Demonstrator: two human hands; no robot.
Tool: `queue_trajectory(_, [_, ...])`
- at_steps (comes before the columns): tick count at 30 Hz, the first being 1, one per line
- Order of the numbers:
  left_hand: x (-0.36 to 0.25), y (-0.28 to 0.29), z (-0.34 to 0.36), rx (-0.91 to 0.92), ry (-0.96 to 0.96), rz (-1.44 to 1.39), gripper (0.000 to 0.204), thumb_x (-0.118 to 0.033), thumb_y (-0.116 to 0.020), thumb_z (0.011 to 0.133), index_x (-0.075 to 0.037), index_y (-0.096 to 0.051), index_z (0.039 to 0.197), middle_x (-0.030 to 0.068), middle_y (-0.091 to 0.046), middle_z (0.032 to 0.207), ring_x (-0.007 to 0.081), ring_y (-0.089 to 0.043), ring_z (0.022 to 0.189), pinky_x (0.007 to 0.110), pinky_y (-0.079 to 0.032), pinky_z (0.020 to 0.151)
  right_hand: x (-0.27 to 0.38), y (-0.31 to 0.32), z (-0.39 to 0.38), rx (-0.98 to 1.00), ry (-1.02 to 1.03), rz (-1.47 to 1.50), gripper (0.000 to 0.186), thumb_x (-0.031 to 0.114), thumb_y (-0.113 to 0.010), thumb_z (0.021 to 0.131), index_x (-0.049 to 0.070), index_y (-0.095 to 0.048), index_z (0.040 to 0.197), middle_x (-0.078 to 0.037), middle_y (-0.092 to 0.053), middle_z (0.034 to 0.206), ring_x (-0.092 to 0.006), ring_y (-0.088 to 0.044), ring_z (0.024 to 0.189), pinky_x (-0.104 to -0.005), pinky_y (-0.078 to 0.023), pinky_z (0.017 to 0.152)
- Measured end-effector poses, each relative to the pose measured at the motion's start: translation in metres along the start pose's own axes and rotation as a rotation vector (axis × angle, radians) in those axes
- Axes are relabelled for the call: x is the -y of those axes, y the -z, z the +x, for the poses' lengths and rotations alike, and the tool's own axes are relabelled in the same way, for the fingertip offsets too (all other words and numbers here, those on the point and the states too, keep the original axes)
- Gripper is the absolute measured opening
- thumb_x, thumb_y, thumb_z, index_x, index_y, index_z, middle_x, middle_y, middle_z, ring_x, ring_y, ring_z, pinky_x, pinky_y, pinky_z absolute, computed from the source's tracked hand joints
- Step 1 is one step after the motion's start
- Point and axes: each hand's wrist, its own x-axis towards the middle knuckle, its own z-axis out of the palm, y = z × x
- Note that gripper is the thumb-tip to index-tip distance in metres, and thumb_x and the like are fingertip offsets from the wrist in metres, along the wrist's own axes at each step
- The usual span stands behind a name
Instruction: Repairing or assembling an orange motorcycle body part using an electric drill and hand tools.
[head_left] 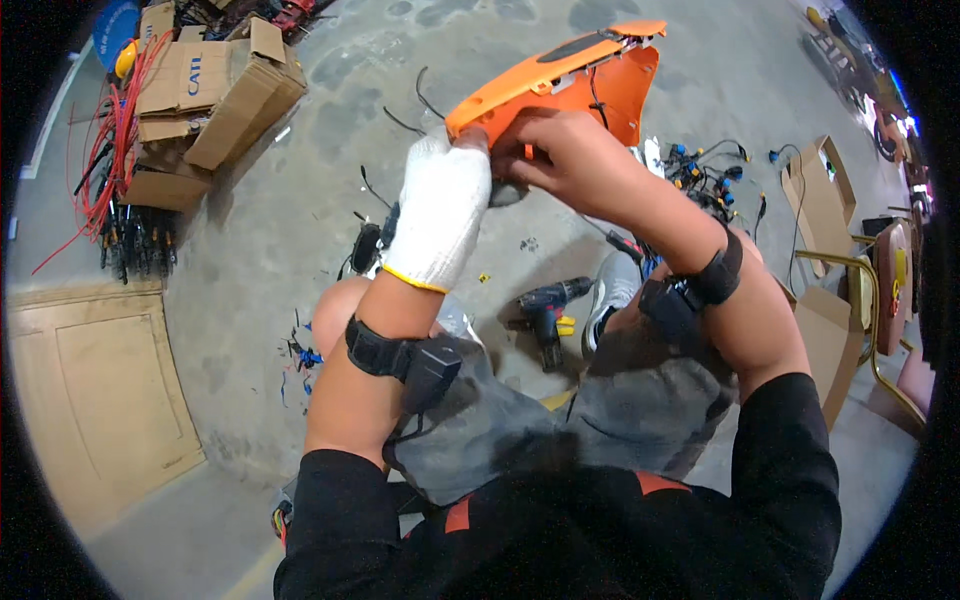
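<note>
A curved orange plastic panel (560, 92) is raised over the floor, its hollow inner side toward me. It has a dark strip along the top and a short black cable inside. My left hand (440, 205), in a white knit glove with bare fingertips, is closed on the panel's near left end. The bare fingers of my right hand (565, 150) are bent in a pinch at the same end, with a bit of orange between them; their tips are partly hidden. Just below the fingers shows a dark rounded thing (508, 194), too covered to name.
On the floor between my legs lies a cordless drill (548, 310), beside my grey shoe (612, 290). Tangled cable connectors (705, 180) spread to the right, near an opened cardboard box (820, 195) and a chair (890, 290). Cardboard boxes (215, 90) and red cables (105, 165) are stacked far left.
</note>
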Motion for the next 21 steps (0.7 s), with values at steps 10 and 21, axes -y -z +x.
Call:
queue_trajectory(10, [0.015, 0.004, 0.008, -0.086, -0.036, 0.035, 0.025, -0.018, -0.06, 0.088, 0.004, -0.063, 0.099, 0.016, -0.065, 0.077, 0.0266, -0.063, 0.063, 0.037, -0.05, 0.058, -0.004, -0.013, 0.003, -0.024, -0.105, -0.256, 0.031, 0.029, -0.067, 0.083, -0.002, -0.063, 0.088, -0.023, -0.066, 0.082, -0.0406, -0.064, 0.081, -0.0485, -0.052, 0.073])
queue_trajectory(21, [0.013, 0.005, 0.001, 0.03, -0.216, 0.296, 0.021, -0.018, -0.052, 0.09, 0.001, -0.063, 0.089, 0.0163, -0.062, 0.071, 0.0239, -0.06, 0.059, 0.034, -0.049, 0.055, 0.001, -0.006, 0.002, -0.033, 0.057, -0.238, 0.017, 0.019, -0.066, 0.085, 0.003, -0.066, 0.091, -0.018, -0.067, 0.084, -0.0381, -0.065, 0.081, -0.0459, -0.053, 0.072])
